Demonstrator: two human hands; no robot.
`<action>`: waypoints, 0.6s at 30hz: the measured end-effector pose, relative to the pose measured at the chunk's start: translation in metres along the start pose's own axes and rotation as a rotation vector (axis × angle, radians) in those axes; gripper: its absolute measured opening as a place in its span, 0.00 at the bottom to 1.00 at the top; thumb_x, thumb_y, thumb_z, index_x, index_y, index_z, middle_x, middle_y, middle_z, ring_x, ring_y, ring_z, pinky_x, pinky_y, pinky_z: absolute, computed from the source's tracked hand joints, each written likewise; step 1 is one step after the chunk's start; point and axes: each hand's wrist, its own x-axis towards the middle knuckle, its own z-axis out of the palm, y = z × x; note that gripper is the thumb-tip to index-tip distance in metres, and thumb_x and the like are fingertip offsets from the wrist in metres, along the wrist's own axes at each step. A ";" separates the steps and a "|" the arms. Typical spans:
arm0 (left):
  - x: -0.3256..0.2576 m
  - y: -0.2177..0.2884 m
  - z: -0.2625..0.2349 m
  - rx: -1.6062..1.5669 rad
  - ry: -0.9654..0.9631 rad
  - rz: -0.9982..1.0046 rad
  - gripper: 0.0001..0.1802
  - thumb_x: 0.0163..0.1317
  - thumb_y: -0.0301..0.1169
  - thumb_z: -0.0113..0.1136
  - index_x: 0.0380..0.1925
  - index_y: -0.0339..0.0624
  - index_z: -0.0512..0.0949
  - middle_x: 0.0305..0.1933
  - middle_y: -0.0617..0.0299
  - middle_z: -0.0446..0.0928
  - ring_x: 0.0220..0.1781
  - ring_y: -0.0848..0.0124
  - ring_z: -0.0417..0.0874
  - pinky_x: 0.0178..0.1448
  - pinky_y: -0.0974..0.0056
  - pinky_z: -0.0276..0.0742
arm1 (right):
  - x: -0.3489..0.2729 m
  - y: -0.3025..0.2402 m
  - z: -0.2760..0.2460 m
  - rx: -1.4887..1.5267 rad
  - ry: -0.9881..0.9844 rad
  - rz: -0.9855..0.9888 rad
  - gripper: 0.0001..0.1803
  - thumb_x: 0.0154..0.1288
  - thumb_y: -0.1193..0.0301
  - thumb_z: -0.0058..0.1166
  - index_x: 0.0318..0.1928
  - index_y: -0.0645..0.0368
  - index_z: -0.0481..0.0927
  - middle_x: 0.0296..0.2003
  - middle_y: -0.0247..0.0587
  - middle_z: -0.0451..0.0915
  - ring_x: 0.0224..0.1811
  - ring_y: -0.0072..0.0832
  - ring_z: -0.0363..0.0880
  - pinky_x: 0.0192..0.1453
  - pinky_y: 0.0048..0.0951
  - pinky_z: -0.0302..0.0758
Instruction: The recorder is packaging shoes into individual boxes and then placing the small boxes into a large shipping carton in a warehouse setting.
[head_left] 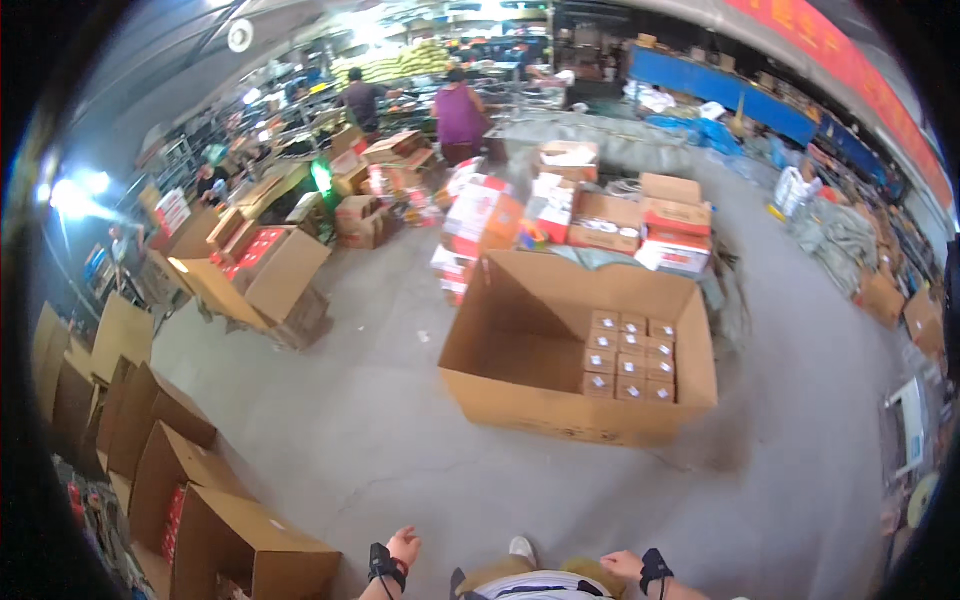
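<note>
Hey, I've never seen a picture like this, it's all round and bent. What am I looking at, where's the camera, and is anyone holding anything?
The camera sits on a person's head and looks down. Its wide lens bends straight edges, which gives the round look. No machine is here, only bare hands. At the bottom edge are the person's left hand and right hand, each with a dark wrist strap. Both look empty and touch nothing. A shoe shows between them.

On the concrete floor ahead stands a big open carton, with small boxes packed in rows at its right end. More open cartons stand at lower left, and stacks of red and white boxes lie beyond. Two other people stand far back, facing away.
</note>
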 end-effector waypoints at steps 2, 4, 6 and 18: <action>0.010 -0.003 -0.027 -0.180 0.172 0.014 0.24 0.53 0.37 0.57 0.53 0.48 0.74 0.41 0.56 0.82 0.44 0.65 0.83 0.50 0.62 0.77 | 0.051 -0.033 -0.020 -0.281 -0.076 -0.085 0.20 0.61 0.56 0.51 0.43 0.60 0.81 0.30 0.36 0.83 0.33 0.22 0.80 0.41 0.29 0.75; 0.031 0.015 -0.048 -0.107 0.014 0.033 0.24 0.53 0.37 0.56 0.53 0.49 0.74 0.41 0.57 0.82 0.46 0.65 0.82 0.50 0.63 0.77 | 0.114 -0.029 -0.036 -0.255 -0.125 0.098 0.19 0.60 0.56 0.51 0.42 0.58 0.81 0.31 0.36 0.83 0.32 0.23 0.81 0.42 0.29 0.76; 0.040 0.027 -0.070 -0.081 -0.025 0.158 0.22 0.53 0.38 0.57 0.51 0.49 0.75 0.40 0.57 0.82 0.44 0.66 0.83 0.49 0.62 0.78 | 0.153 -0.061 -0.048 -0.159 -0.051 0.231 0.18 0.60 0.58 0.51 0.41 0.57 0.82 0.31 0.35 0.83 0.31 0.22 0.81 0.42 0.29 0.77; 0.158 -0.064 -0.229 0.077 0.114 -0.147 0.21 0.56 0.33 0.59 0.51 0.43 0.74 0.44 0.52 0.80 0.47 0.60 0.80 0.52 0.61 0.76 | 0.500 -0.347 -0.050 -0.622 -0.236 -0.132 0.26 0.60 0.51 0.40 0.37 0.61 0.81 0.39 0.55 0.79 0.43 0.48 0.79 0.48 0.43 0.73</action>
